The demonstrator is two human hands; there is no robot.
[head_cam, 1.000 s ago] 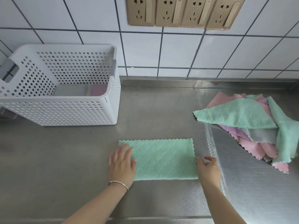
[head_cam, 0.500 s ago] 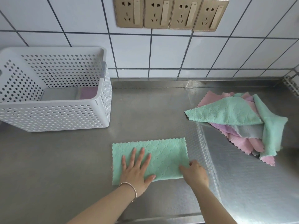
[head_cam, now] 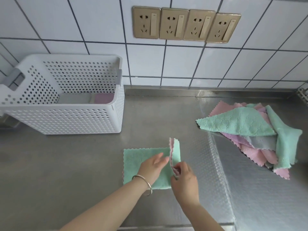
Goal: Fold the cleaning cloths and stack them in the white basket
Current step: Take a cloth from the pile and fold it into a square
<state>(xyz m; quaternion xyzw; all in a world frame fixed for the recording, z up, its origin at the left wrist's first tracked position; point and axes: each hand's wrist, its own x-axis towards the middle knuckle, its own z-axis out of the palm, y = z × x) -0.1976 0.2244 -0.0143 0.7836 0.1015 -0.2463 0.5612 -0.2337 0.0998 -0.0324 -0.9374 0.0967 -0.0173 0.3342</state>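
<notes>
Folding the green cloth point(head_cam: 143, 161) in half again

Right hand point(head_cam: 184, 179) is pinching its raised edge, left hand point(head_cam: 152, 167) pressing flat; white basket point(head_cam: 115, 117) upper left holding folded ones, pile of unfolded cloths point(head_cam: 253, 135) waiting right.

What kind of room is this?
Probably a kitchen or a utility room. There is a stainless steel counter, a white tiled wall with a row of gold power sockets, and a pile of cleaning cloths waiting to go in a white basket.

Brushed, embossed steel counter point(head_cam: 83, 164), perforated matt plastic basket point(head_cam: 66, 120), nubby cloth point(head_cam: 138, 157).
</notes>
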